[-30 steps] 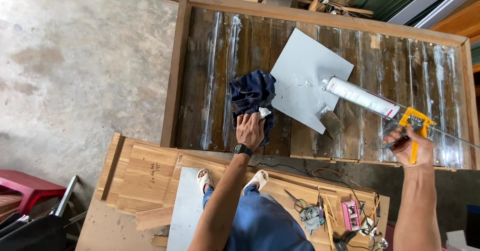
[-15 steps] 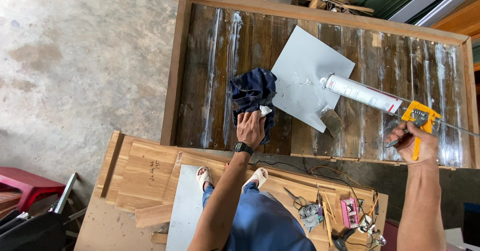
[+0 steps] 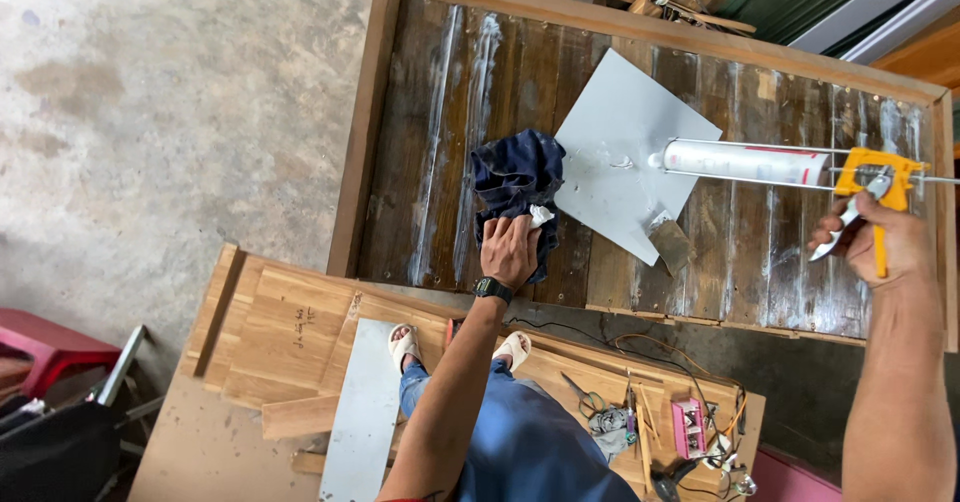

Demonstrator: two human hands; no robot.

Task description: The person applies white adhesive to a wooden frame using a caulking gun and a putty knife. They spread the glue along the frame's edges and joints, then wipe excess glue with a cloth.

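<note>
Two hands were at work over the wooden surface (image 3: 430,162). Left hand (image 3: 508,250) pressed down on a dark blue rag (image 3: 515,177), fingers curled over its lower part, near the surface's front edge. Right hand (image 3: 885,247) was clenched around the yellow handle of a caulking gun (image 3: 790,167), held level toward the right edge. Its white tube's nozzle touched a grey metal sheet (image 3: 620,132) lying mid-surface, just beside the rag.
</note>
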